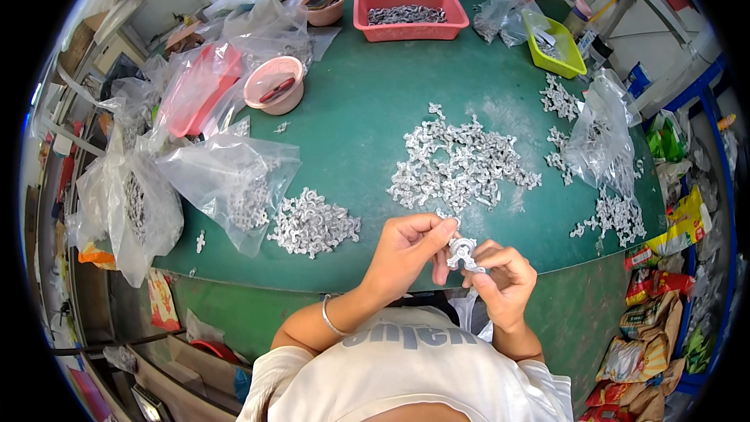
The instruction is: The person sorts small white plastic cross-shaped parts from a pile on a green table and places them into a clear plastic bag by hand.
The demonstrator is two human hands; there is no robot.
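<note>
Close to the table's near edge, my left hand [406,248] and my right hand [504,275] face each other with fingers pinched. Between them is a small silver-grey cast metal part [462,251] with a rounded middle and short arms. My left thumb and fingers grip its upper left side. At its lower right, my right thumb and forefinger hold it. Just beyond my hands spreads a large pile of similar grey metal parts [457,160]. A smaller, denser heap of grey pieces [314,223] lies left of my left hand.
A clear bag of parts [234,184] lies at left, near a pink bowl [262,87] holding a red-handled tool. Farther back are a pink tray [461,25] and a yellow-green basket [574,67]. More parts [613,219] and a plastic bag [601,137] line the right side.
</note>
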